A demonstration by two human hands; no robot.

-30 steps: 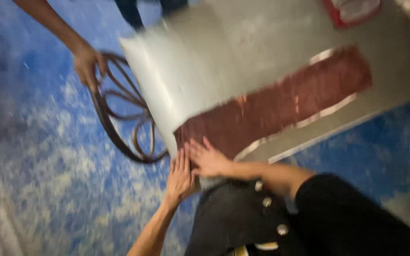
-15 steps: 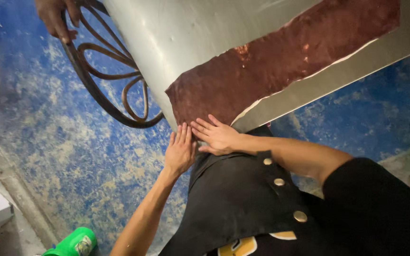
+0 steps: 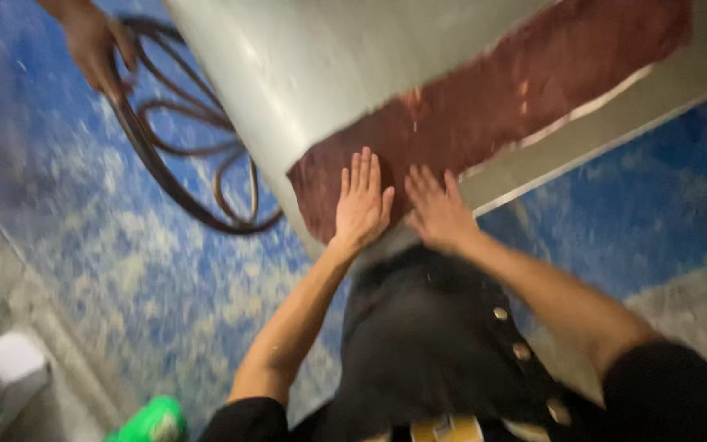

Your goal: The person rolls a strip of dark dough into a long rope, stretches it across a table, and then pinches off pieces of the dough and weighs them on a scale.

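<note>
A grey sheet or tabletop (image 3: 304,65) carries a long dark red-brown strip (image 3: 493,115) running diagonally. My left hand (image 3: 362,200) lies flat, fingers together, on the near end of the strip. My right hand (image 3: 435,209) presses flat beside it, fingers slightly spread, at the strip's lower edge. Neither hand holds anything. My dark garment with buttons (image 3: 427,336) fills the bottom of the view.
Another person's hand (image 3: 96,45) at the upper left grips a curved dark metal frame (image 3: 182,155) beside the grey sheet. The floor (image 3: 124,270) is mottled blue and white. A green object (image 3: 153,421) and a white box (image 3: 2,376) sit at the lower left.
Both my hands have slid up along the red-brown strip and now lie flat side by side. The view has shifted, and the other person's hand still grips the frame.
</note>
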